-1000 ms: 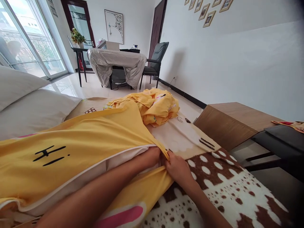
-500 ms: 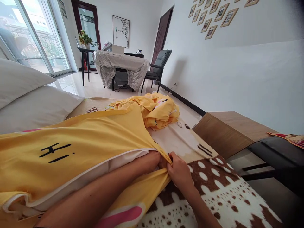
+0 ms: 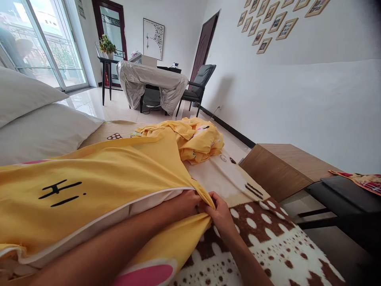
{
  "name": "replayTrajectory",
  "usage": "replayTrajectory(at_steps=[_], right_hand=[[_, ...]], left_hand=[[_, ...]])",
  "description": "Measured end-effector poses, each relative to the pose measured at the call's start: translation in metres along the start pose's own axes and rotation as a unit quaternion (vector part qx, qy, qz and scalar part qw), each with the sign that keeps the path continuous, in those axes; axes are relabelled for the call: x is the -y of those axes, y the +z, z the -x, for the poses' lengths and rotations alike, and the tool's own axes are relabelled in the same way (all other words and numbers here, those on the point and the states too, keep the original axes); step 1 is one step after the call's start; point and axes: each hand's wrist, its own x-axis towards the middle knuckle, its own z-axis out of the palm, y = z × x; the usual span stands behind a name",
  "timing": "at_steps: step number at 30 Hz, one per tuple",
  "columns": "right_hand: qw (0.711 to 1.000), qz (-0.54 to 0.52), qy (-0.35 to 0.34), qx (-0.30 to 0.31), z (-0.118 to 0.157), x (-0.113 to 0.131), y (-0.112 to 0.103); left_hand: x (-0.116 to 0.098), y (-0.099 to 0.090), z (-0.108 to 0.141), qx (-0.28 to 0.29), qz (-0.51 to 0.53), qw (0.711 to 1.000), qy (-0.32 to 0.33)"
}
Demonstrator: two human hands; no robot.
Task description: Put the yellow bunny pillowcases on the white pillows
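the soft yellow fabric cover with black "hi" lettering (image 3: 119, 167) lies on the beige, brown and white plush blanket (image 3: 285, 238), spreading from the hands toward nine and ten o'clock. by my judgement it is light, limp and not fragile; it should crease easily rather than keep its shape, and may slide a little under a loose hold. the right hand (image 3: 219, 210) has its fingers closed around a narrow gathered fold (image 3: 204, 194) of the cover, at the end of the long pale-lined opening (image 3: 145, 204). the left hand (image 3: 189, 200) is at this same opening, just beside the right one; its fingertips are hidden, so i cannot tell if they grip. the best place to hold, i think, is this gathered end (the cloth is doubled there), not the flat middle, which would only bunch. a crumpled yellow printed fabric heap (image 3: 201, 139) is at twelve o'clock from the hands.
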Motion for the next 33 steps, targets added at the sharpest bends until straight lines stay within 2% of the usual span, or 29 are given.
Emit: replayTrajectory(at_steps=[3, 6, 10, 12, 15, 17, 21, 23, 26, 29, 33], right_hand=[[0.990, 0.138, -0.014, -0.027, 0.001, 0.001, -0.002], [0.964, 0.263, 0.002, -0.045, 0.002, 0.003, -0.006], [0.926, 0.376, 0.025, -0.008, 0.006, 0.005, -0.008], [0.921, 0.388, 0.005, -0.013, 0.008, 0.005, -0.008], [0.947, 0.307, -0.068, -0.061, 0.010, 0.006, -0.006], [0.970, 0.216, -0.094, -0.063, 0.011, 0.008, -0.006], [0.996, 0.020, -0.057, -0.058, 0.010, 0.006, -0.001], [0.994, -0.081, -0.026, -0.073, 0.008, 0.002, 0.004], [0.976, -0.200, 0.019, -0.081, 0.005, -0.004, 0.012], [0.969, -0.233, 0.030, -0.076, 0.004, -0.006, 0.015], [0.983, -0.173, 0.027, -0.059, 0.002, -0.005, 0.012]], left_hand=[[0.000, -0.001, 0.003, -0.011, 0.043, 0.998, 0.037], [-0.001, -0.003, 0.006, -0.001, 0.061, 0.997, 0.057], [-0.003, -0.008, 0.005, 0.065, 0.053, 0.994, 0.073], [-0.004, -0.011, 0.004, 0.092, 0.052, 0.992, 0.074], [-0.004, -0.014, 0.001, 0.106, 0.053, 0.988, 0.096], [-0.004, -0.014, 0.000, 0.111, 0.039, 0.986, 0.115], [-0.006, -0.012, -0.002, 0.147, -0.037, 0.982, 0.113], [-0.008, -0.010, -0.002, 0.164, -0.067, 0.979, 0.102], [-0.009, -0.009, -0.001, 0.139, -0.076, 0.982, 0.100], [-0.009, -0.008, 0.001, 0.097, -0.062, 0.988, 0.098], [-0.007, -0.007, 0.002, 0.067, -0.054, 0.993, 0.082]])
